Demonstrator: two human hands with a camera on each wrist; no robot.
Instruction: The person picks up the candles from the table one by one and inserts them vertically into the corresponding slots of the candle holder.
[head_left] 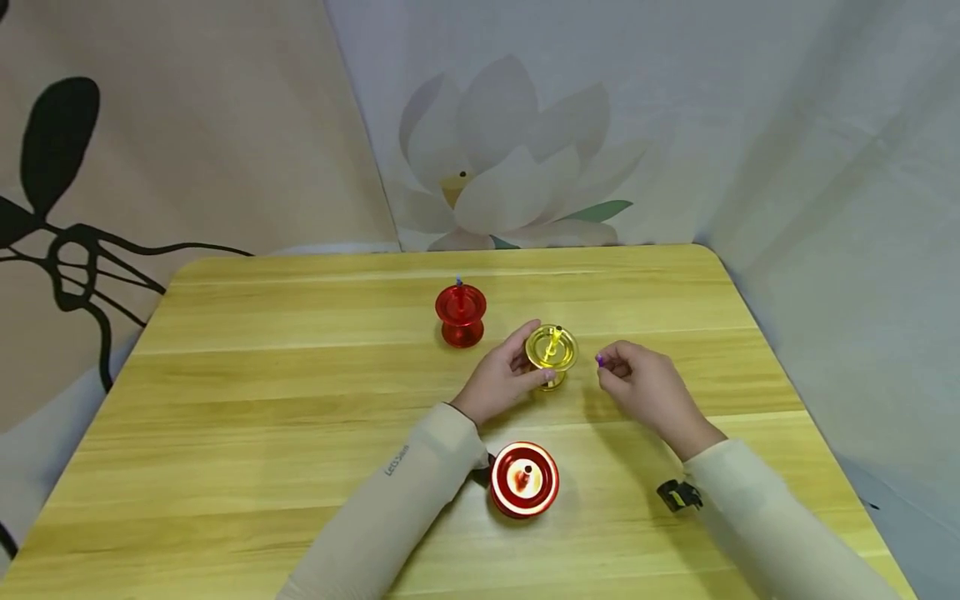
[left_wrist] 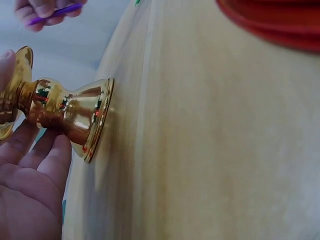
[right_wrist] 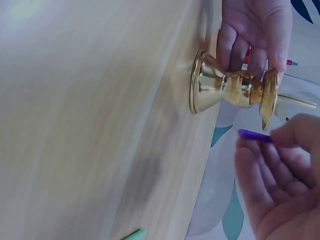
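Note:
A shiny gold candle holder stands on the table, its thin upright tube rising from the dish. My left hand grips it from the left, thumb in front by the dish and fingers behind the stem. Just right of the holder, my right hand pinches a thin purple stick between thumb and fingers. The stick is apart from the holder. In the left wrist view the gold holder's base meets the table top.
A red candle holder with a blue tip in its tube stands behind my left hand. Another red holder stands close to my left sleeve. A green piece shows at the right wrist view's bottom. Curtains hang behind the wooden table.

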